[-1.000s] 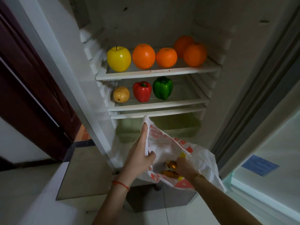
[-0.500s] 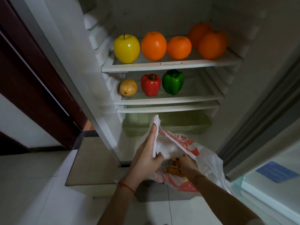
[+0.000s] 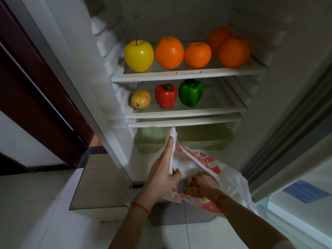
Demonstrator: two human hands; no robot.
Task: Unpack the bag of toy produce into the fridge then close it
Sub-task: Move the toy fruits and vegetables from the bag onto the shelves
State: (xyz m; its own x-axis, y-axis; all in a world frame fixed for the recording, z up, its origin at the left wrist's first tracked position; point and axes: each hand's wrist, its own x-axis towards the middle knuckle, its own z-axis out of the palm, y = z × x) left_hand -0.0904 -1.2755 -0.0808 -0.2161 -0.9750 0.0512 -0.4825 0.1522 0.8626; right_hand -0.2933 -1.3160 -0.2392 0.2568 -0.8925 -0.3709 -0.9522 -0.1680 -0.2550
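The fridge stands open. Its upper shelf (image 3: 188, 75) carries a yellow apple (image 3: 139, 55) and several oranges (image 3: 169, 53). One shelf down (image 3: 185, 113) sit a potato (image 3: 141, 98), a red pepper (image 3: 165, 96) and a green pepper (image 3: 190, 92). In front of the crisper drawer (image 3: 183, 139) my left hand (image 3: 164, 174) pinches the rim of a white and orange plastic bag (image 3: 231, 180) and holds it up. My right hand (image 3: 206, 182) is inside the bag, fingers curled on small orange-brown toy pieces (image 3: 191, 192); what they are is unclear.
The fridge door (image 3: 298, 200) hangs open at the right, close to my right arm. A dark red wooden door (image 3: 36, 90) stands at the left. Pale floor tiles (image 3: 36, 212) and a low step (image 3: 100, 182) lie below the fridge.
The view has shifted so the shelves sit lower and to the right in frame. My right hand has dug further into the bag; my left hand keeps holding the rim.
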